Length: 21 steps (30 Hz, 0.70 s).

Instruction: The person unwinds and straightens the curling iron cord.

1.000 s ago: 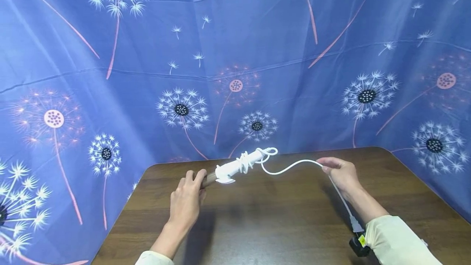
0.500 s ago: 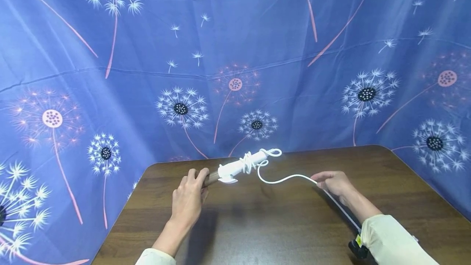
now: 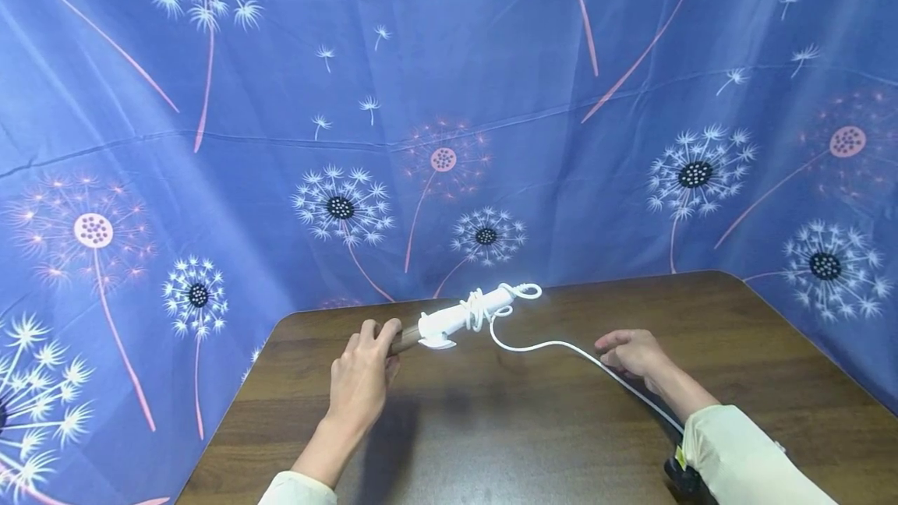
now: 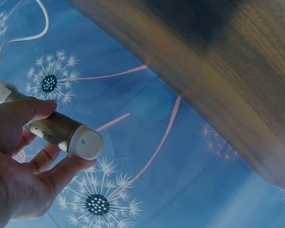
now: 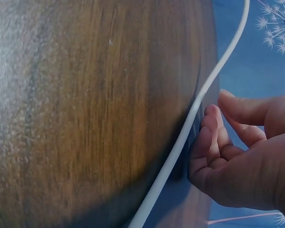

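Observation:
My left hand [image 3: 359, 380] holds a curling iron [image 3: 445, 321] up over the table by its brown barrel. The white handle points to the far right, with its cord wound round it in loops. In the left wrist view, thumb and fingers grip the barrel [image 4: 54, 127] close to its white end cap [image 4: 87, 143]. From the handle the white cord [image 3: 554, 344] runs rightward, passing under my right hand [image 3: 634, 355]. That hand's fingers are loosely bent. In the right wrist view the cord [image 5: 180, 133] passes beside the fingertips, with thumb and fingers apart. The plug end is hidden by the right sleeve.
A brown wooden table [image 3: 505, 443] lies beneath both hands. Behind it hangs a blue cloth [image 3: 561, 178] printed with dandelions. Near the right sleeve [image 3: 744, 450] is a black object [image 3: 680, 480] with a yellow label.
My right hand has moved a little left and nearer, and has let go of the cord. The cord has sunk lower. The curling iron has shifted slightly right in my left hand.

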{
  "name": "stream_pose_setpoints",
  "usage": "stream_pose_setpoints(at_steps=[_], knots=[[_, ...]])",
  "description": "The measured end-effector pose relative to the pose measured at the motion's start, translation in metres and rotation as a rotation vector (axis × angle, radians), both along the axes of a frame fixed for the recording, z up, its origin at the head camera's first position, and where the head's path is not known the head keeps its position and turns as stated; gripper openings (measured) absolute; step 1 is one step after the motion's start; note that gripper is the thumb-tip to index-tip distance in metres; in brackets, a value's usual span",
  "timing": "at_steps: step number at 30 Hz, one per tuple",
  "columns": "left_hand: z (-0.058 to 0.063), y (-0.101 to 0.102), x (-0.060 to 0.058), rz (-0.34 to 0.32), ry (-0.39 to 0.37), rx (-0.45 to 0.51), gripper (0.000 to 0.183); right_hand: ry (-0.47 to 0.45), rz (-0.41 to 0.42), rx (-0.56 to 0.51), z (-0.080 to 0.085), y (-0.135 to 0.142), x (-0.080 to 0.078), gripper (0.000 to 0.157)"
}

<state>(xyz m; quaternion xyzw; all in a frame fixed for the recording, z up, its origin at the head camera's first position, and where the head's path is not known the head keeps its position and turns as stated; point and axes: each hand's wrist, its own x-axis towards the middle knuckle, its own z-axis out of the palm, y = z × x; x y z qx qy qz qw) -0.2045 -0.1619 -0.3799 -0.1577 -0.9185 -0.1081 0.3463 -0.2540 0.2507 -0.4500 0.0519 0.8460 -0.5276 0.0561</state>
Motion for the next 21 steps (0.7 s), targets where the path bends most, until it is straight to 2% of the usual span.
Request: stream_pose_setpoints(at_steps=[7, 21], knots=[[0.001, 0.001, 0.000, -0.009, -0.016, 0.003, 0.054, 0.045, 0.028, -0.043, 0.002, -0.003, -0.005, 0.038], [0.002, 0.006, 0.002, -0.013, -0.005, 0.003, 0.055, 0.238, 0.110, -0.335, 0.022, -0.034, -0.007, 0.046]])
